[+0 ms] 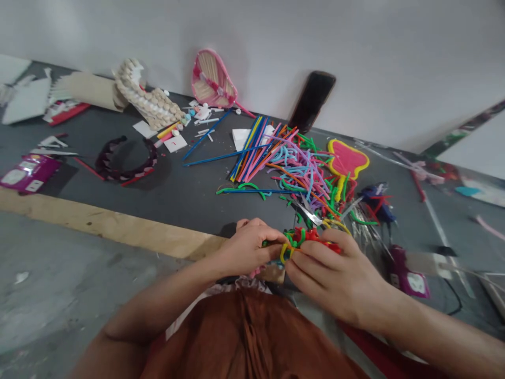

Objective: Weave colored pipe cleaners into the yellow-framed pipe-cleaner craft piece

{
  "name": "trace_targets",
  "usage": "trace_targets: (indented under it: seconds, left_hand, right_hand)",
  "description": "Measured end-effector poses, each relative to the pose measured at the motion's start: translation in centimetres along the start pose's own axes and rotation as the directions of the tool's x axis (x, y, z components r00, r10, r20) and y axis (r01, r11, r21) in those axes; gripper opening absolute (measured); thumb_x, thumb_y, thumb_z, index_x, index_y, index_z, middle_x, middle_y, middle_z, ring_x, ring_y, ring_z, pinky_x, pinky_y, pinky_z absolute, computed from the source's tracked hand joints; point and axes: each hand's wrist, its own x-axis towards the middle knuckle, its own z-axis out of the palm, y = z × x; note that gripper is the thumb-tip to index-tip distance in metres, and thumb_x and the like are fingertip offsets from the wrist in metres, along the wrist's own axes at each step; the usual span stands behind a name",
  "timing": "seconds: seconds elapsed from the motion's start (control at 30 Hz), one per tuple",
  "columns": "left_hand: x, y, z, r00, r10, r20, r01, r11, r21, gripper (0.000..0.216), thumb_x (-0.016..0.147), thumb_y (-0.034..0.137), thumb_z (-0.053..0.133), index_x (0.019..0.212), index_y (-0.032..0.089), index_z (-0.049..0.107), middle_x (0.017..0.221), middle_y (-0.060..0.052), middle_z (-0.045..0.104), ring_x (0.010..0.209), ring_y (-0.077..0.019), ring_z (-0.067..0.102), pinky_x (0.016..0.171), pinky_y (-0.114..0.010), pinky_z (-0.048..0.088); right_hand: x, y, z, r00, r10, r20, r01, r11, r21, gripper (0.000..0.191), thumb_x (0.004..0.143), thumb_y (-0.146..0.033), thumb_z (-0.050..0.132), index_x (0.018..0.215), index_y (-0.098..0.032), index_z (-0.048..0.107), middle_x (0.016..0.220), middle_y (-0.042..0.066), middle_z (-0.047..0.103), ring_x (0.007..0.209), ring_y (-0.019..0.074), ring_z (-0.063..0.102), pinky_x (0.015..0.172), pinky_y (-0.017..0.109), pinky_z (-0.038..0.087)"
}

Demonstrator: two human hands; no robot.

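Near the table's front edge, both hands meet around a small bundle of red, green and yellow pipe cleaners point(302, 238). My left hand point(254, 245) pinches its left side between thumb and fingers. From the right, my right hand point(335, 266) grips the same bundle, its curled fingers covering much of it. A yellow loop of pipe cleaner shows between the fingertips. Just beyond lies a pair of scissors point(311, 215), partly under loose pieces. Behind them spreads a heap of cut and bent pipe cleaners point(300, 163) in many colours.
A phone point(313, 100) leans on the wall. Around the heap are a pink-and-yellow pipe cleaner shape point(347, 158), a pink fan point(213, 79), a dark braided headband point(126, 160) and a shell-like craft piece point(148, 100). Purple packs point(31, 172) lie at left and right.
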Motion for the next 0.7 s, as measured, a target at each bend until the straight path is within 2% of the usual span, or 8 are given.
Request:
trace_targets:
  seconds: [0.13,0.27,0.47,0.6,0.7]
  left_hand:
    - [0.2,0.2,0.1,1.0,-0.027,-0.015,0.027,1.0,-0.008,0.02,0.09,0.034,0.058,0.098,0.028,0.075,0.092,0.001,0.074,0.101,-0.0209,0.058,0.097,-0.04,0.03]
    - [0.2,0.0,0.3,0.999,-0.03,-0.028,0.029,0.999,-0.031,0.02,0.09,0.036,0.059,0.099,0.029,0.075,0.093,0.001,0.074,0.099,-0.0205,0.059,0.097,-0.039,0.03]
    - [0.0,-0.4,0.2,1.0,-0.002,-0.025,0.002,1.0,-0.006,0.023,0.091,0.042,0.056,0.102,0.032,0.074,0.093,0.002,0.073,0.101,-0.0209,0.058,0.098,-0.039,0.03]
    - [0.2,-0.3,0.0,0.999,-0.021,-0.029,0.021,1.0,-0.007,0.024,0.09,0.041,0.056,0.099,0.031,0.075,0.09,0.002,0.073,0.1,-0.0204,0.059,0.098,-0.039,0.03]
    - [0.0,-0.3,-0.2,0.999,-0.05,-0.012,0.05,0.999,0.008,0.027,0.082,0.039,0.063,0.105,0.029,0.074,0.092,0.0,0.072,0.103,-0.0219,0.057,0.1,-0.04,0.03]
  right_hand:
    - [-0.1,0.3,0.1,0.998,0.014,0.057,-0.017,0.998,0.062,0.034,0.101,-0.015,0.038,0.087,-0.017,0.069,0.078,0.002,0.07,0.08,0.018,0.054,0.086,0.041,0.035]
    - [-0.3,0.1,0.2,0.996,0.004,0.086,-0.005,1.0,0.009,0.027,0.098,-0.014,0.043,0.088,-0.018,0.068,0.08,0.003,0.069,0.081,0.0189,0.052,0.085,0.041,0.034]
    - [-0.4,-0.2,0.2,0.977,0.165,0.132,-0.156,0.985,-0.076,0.019,0.092,-0.014,0.051,0.088,-0.022,0.068,0.088,0.004,0.067,0.089,0.0229,0.05,0.086,0.043,0.036]
    - [-0.5,0.0,0.0,0.979,0.186,0.08,-0.18,0.981,-0.071,0.024,0.093,-0.012,0.047,0.09,-0.023,0.068,0.096,0.004,0.07,0.096,0.0243,0.052,0.087,0.044,0.036]
    - [-0.9,0.8,-0.1,0.982,0.189,0.02,-0.19,0.981,0.045,0.024,0.096,-0.014,0.046,0.095,-0.025,0.067,0.101,0.002,0.071,0.099,0.0239,0.054,0.087,0.043,0.038]
